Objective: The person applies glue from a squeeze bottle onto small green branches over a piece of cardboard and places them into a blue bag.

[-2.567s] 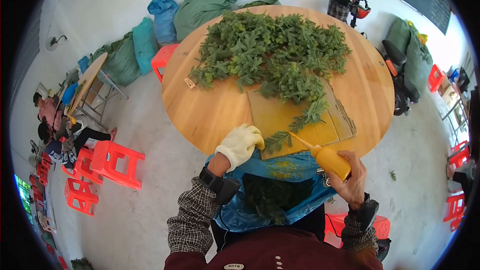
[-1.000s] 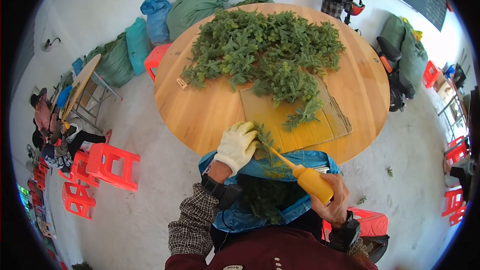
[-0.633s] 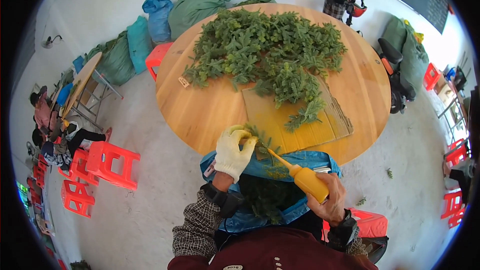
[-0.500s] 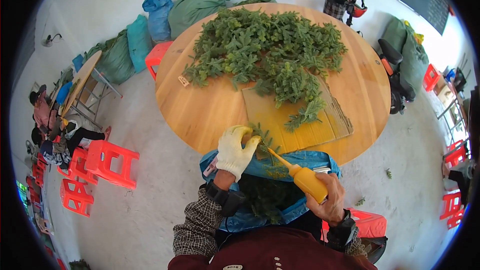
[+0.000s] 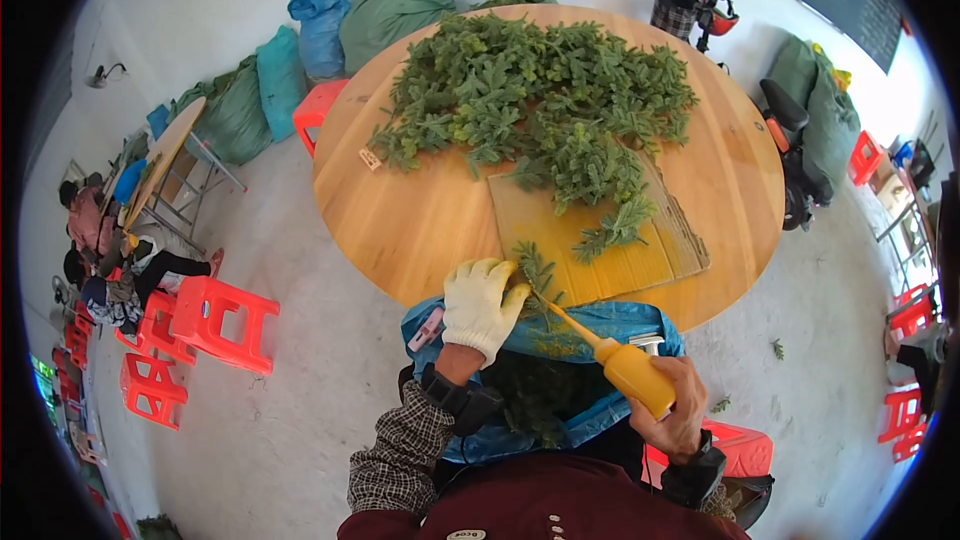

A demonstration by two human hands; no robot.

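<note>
A white work glove covers my left hand (image 5: 480, 308), whose thumb and fingers pinch a small green artificial fir sprig (image 5: 536, 266) at the near edge of the table. My bare right hand (image 5: 678, 422) is wrapped round a yellow squeeze bottle (image 5: 637, 377) with a long thin nozzle. The nozzle's tip meets the lower end of the sprig. Beneath both hands an opened blue bag (image 5: 635, 318) spreads across my lap, dark green sprigs (image 5: 535, 395) inside it. A yellow-stained cardboard sheet (image 5: 610, 270) lies just beyond the sprig.
The round wooden table (image 5: 370, 230) carries a large heap of green sprigs (image 5: 545, 90) and a small tag (image 5: 370, 158). Red stools (image 5: 225, 322) stand on the left, near a seated person (image 5: 95, 225). Stuffed sacks (image 5: 400, 15) line the wall. An electric scooter (image 5: 790, 140) is at right.
The sprig has turned more upright in my left hand, showing more above the fingers. My right hand and the bottle have shifted slightly right and down.
</note>
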